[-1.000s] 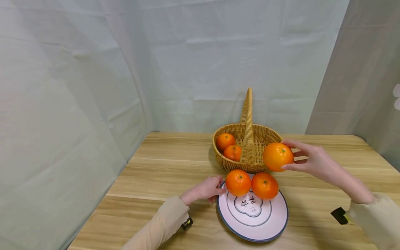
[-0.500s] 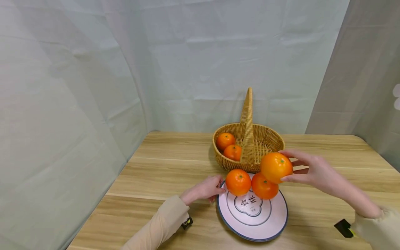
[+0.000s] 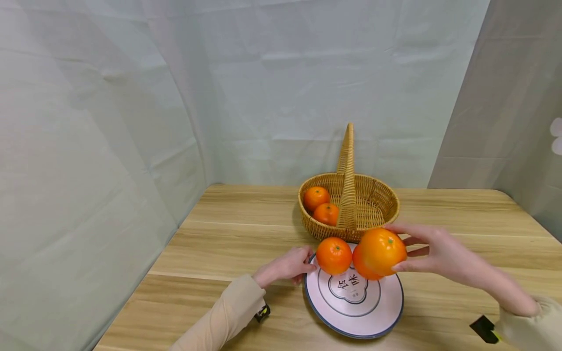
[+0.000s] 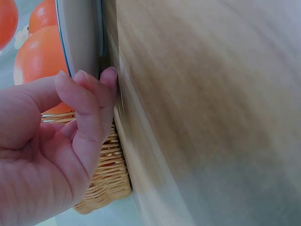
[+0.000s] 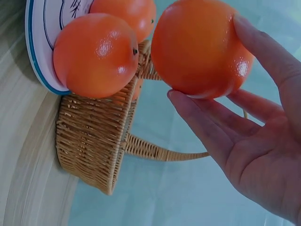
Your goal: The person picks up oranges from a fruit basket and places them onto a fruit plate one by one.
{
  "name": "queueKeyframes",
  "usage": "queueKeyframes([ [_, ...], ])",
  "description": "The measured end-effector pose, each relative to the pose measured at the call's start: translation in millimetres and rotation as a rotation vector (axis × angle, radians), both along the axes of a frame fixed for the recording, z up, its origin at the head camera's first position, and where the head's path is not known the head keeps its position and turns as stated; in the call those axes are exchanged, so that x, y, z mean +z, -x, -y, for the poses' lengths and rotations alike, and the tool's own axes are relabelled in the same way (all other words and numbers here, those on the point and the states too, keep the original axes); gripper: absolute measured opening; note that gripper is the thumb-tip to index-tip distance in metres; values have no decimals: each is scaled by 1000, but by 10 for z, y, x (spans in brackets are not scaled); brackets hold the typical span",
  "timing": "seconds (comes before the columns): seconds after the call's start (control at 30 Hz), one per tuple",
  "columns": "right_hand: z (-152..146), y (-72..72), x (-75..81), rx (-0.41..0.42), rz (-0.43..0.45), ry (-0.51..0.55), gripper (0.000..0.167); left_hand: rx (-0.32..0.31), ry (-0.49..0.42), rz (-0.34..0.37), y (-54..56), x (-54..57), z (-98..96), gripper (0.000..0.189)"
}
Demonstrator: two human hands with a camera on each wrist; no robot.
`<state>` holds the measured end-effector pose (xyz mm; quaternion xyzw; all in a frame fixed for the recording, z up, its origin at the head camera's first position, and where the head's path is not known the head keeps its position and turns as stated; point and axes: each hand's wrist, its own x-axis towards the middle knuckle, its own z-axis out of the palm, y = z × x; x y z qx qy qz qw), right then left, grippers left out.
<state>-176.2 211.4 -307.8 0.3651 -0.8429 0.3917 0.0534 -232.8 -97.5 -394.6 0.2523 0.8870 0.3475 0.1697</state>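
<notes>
In the head view my right hand (image 3: 434,251) holds an orange (image 3: 383,251) between thumb and fingers, above the plate. It partly covers a second orange (image 3: 363,267) on the plate. From the right wrist, the held orange (image 5: 200,49) hangs apart from the orange (image 5: 96,55) below it. A white plate (image 3: 360,321) with a blue rim and dark characters bears that fruit and another orange (image 3: 334,256) at its left. My left hand (image 3: 290,265) pinches the plate's left edge. Curled fingers (image 4: 89,106) meet the plate's rim (image 4: 80,42) in the left wrist view.
Behind the plate stands a wicker basket (image 3: 322,231) with a tall handle (image 3: 348,180). Two oranges (image 3: 317,199) lie in its left half. The wooden table (image 3: 246,214) reaches back to a pale cloth (image 3: 281,97).
My right hand has carried its orange down and slightly left, from beside the basket's front rim to over the plate's right-hand orange. My left hand has stayed at the plate's edge.
</notes>
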Motion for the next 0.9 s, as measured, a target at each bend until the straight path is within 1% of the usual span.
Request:
queueKeyframes([
  [0.2, 21, -37, -28, 60, 32, -27, 62, 1, 3, 2, 2, -5, 1, 13],
  [0.4, 37, -74, -58, 111, 112, -53, 61, 4, 6, 5, 7, -9, 3, 13],
  [0.7, 40, -80, -131, 207, 139, -63, 60, 1, 3, 7, 3, -5, 2, 13],
  [0.9, 57, -89, -182, 242, 173, -91, 58, 0, -1, 5, 8, -11, 5, 13],
])
